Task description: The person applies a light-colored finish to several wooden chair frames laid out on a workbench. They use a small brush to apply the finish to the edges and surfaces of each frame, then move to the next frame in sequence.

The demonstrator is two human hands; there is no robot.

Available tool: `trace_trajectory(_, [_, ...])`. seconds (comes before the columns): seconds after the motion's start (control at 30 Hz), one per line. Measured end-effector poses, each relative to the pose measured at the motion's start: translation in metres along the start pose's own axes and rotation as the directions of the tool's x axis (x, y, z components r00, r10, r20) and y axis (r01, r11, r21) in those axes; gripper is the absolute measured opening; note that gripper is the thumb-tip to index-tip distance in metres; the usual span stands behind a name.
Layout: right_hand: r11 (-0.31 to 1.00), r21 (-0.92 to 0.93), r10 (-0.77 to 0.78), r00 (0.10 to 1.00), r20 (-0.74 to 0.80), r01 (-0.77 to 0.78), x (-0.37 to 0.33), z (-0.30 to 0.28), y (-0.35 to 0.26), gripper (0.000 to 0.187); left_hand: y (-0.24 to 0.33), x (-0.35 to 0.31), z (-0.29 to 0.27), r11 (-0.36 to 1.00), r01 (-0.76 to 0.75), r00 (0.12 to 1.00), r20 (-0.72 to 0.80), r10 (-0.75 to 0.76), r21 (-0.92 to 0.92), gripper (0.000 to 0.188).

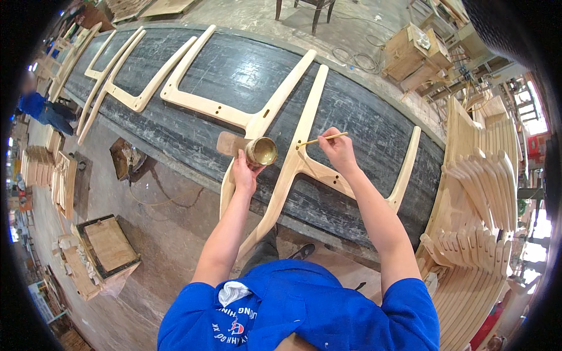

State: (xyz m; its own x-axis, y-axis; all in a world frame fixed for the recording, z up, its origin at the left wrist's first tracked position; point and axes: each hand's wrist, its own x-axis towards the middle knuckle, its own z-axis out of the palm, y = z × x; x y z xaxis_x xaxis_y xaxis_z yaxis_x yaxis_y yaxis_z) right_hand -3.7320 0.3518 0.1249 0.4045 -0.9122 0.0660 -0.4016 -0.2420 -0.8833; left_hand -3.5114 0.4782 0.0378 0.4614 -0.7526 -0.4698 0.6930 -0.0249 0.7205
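Observation:
My left hand is wrapped round a small round pot with a yellowish-brown substance inside. A flat brown piece juts out on the pot's left side; whether it is fixed to the pot I cannot tell. Pinched in my right hand is a thin wooden stick, its tip at the joint of a pale wooden chair frame. That frame lies on the dark bench, with small dark holes in its crosspiece. Just left of it lies a similar frame, partly behind the pot.
The long dark bench carries several more frames toward its far left end. Stacked curved wooden parts stand at the right. A box sits on the floor at the left, and a person in blue stands beyond.

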Motion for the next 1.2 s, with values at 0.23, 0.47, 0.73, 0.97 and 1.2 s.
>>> trace_trajectory(0.23, [0.966, -0.203, -0.109, 0.965, 0.241, 0.159, 0.019, 0.033, -0.002, 0.014, 0.003, -0.012, -0.026, 1.0, -0.029, 0.999, -0.036, 0.029, 0.003, 0.045])
trace_trajectory(0.47, [0.905, -0.309, -0.201, 0.933, 0.298, 0.293, 0.038, 0.034, -0.011, 0.014, 0.008, -0.016, -0.02, 0.999, -0.016, 1.0, -0.023, 0.015, -0.05, 0.042])
trace_trajectory(0.73, [0.941, -0.333, 0.032, 0.97, 0.242, 0.052, 0.033, 0.035, 0.004, 0.014, 0.01, -0.017, -0.02, 0.996, -0.035, 0.999, 0.007, 0.036, -0.081, 0.041])
trace_trajectory(0.97, [0.749, -0.286, -0.35, 0.724, 0.594, 0.597, 0.046, 0.007, -0.004, 0.007, -0.003, -0.022, -0.007, 0.999, -0.039, 0.999, -0.022, 0.039, -0.004, 0.037])
trace_trajectory(1.2, [0.959, -0.004, -0.273, 0.932, 0.237, 0.282, -0.005, -0.022, -0.026, 0.008, -0.012, -0.032, 0.02, 0.974, -0.195, 0.981, 0.004, 0.196, 0.111, 0.034])
